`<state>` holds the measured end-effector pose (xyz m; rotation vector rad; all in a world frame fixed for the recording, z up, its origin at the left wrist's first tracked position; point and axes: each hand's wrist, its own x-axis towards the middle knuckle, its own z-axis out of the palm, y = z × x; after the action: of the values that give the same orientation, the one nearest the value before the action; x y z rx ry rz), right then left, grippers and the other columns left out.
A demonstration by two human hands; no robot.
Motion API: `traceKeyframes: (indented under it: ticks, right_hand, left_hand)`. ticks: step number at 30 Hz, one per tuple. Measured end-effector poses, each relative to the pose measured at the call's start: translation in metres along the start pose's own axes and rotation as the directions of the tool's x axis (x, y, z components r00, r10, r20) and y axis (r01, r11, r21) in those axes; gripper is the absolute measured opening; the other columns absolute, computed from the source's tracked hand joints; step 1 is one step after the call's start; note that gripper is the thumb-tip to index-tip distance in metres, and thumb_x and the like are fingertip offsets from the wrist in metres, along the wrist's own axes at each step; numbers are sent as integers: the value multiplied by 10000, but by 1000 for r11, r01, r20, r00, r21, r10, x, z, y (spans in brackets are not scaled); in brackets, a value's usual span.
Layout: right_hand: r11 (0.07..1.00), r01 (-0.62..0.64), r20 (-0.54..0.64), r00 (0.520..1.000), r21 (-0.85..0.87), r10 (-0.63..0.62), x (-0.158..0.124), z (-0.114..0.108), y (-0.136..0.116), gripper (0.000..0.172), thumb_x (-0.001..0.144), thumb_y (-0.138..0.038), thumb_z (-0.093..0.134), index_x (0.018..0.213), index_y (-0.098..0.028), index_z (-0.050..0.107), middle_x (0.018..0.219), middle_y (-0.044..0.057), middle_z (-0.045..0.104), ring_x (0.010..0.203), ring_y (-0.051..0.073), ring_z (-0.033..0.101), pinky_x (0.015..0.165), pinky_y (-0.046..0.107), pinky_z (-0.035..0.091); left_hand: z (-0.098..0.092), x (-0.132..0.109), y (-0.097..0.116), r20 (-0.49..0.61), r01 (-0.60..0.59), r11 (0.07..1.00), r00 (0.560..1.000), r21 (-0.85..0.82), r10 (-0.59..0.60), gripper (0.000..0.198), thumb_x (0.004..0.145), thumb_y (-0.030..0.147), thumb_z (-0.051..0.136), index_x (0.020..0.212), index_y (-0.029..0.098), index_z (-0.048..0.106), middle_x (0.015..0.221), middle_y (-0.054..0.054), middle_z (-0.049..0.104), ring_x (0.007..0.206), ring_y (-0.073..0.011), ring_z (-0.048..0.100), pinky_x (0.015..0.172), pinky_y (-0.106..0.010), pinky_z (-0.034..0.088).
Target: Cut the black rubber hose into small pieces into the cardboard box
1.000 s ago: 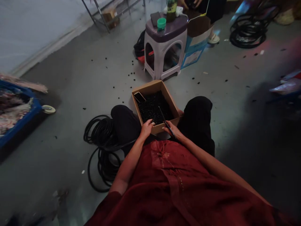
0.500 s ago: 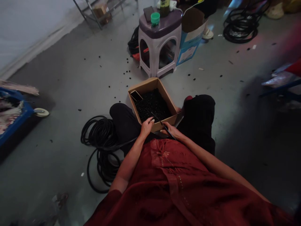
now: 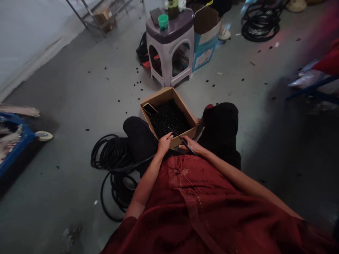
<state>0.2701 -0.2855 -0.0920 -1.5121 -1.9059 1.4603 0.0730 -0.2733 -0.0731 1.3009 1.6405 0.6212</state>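
The person sits on a gray floor, legs folded around a cardboard box [image 3: 159, 97], in a dark red top [image 3: 190, 197] and black trousers [image 3: 221, 130]. The box rests against their shins and is filled with small black pieces [image 3: 169, 118], with a phone [image 3: 149, 109] lying on top in the far left corner.

The left hand [image 3: 164, 144] is half closed, its fingers curled over the near edge of the box. Whether it pinches a piece is too small to tell. The right hand [image 3: 191, 145] is closed around a thin black stick [image 3: 184, 141], which crosses the near right corner of the box. The stick's tip reaches over the pile toward the left hand.

Compared with the first picture, the stick lies flatter and its tip has swung left, closer to the left hand. The whole scene also sits slightly differently in view. Both forearms reach forward from the body, elbows apart, hands close together.

A coil of black cable [image 3: 113, 158] lies beside the left knee. Beyond the box stands a purple-topped plastic stool [image 3: 169, 53], with black pieces [image 3: 137, 83] scattered on the floor before it.
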Motion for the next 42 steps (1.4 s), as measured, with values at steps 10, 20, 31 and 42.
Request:
traceKeyframes:
  ticks: [10,20,31,42]
  right_hand:
    - [997,7,38,999,81,-10,1,-1,5,637,738,-454,718,1259,-149,513,1097,116,633,954,251,595,841,350,454]
    - [994,37,28,999,104,-40,5,-2,-3,594,711,-515,696,1167,-164,546,981,79,656,875,237,610,747,332,481]
    - [1000,29,44,999,2,-29,5,-6,-7,584,754,-548,641,1207,-187,564,1070,95,669,974,263,627,833,344,465]
    - [998,6,31,1000,-70,-4,9,0,0,517,802,-447,632,1250,-202,552,1123,100,658,1015,253,618,866,351,466]
  left_hand:
    - [1,0,2,36,31,999,999,33,-33,406,896,303,522,1258,158,637,937,-70,747,804,-164,664,819,-276,513]
    - [-8,-5,23,16,28,999,999,23,-28,441,889,305,479,1241,88,632,896,-106,746,755,-172,662,782,-314,523]
    - [-10,-9,27,32,17,999,999,46,-19,484,864,312,446,1236,67,634,891,-97,753,775,-186,681,747,-292,530]
    - [-6,-6,19,33,33,997,999,72,-35,413,893,298,472,1232,142,649,818,-51,745,693,-154,661,696,-262,524]
